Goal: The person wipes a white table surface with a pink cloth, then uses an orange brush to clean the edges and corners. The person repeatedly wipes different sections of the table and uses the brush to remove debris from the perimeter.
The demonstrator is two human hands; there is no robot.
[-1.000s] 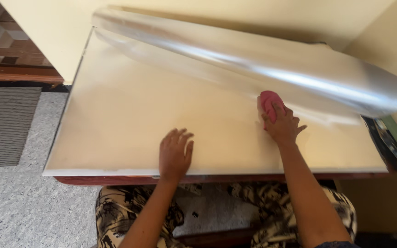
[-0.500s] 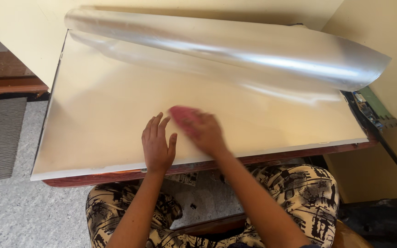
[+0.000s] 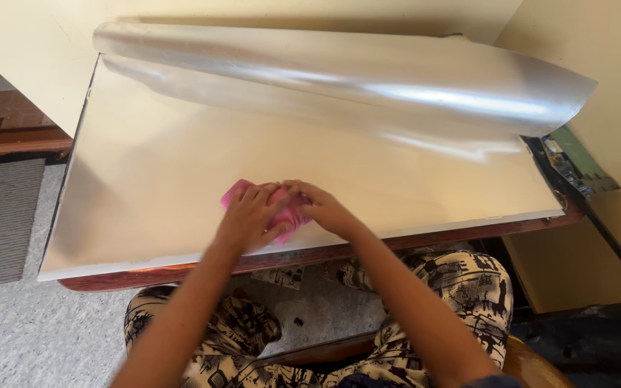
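Pink cloth (image 3: 290,213) beneath both hands' fingers (image 3: 256,197).

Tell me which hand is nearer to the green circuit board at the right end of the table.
Right. The right hand lies on the pink cloth, on the side toward the circuit board; the left hand is farther.

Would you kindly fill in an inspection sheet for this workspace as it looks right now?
Surface: wooden table, almost fully covered by a flat silvery sheet.
Job's things: pink cloth on the sheet near its front edge; the sheet's far part curls up into a loose roll.
Clutter: green circuit board and a dark strip at the table's right end.
Grippers: left hand and right hand both on the cloth.
Cables: nothing seen.
Surroundings: cream walls, grey mat, speckled floor.
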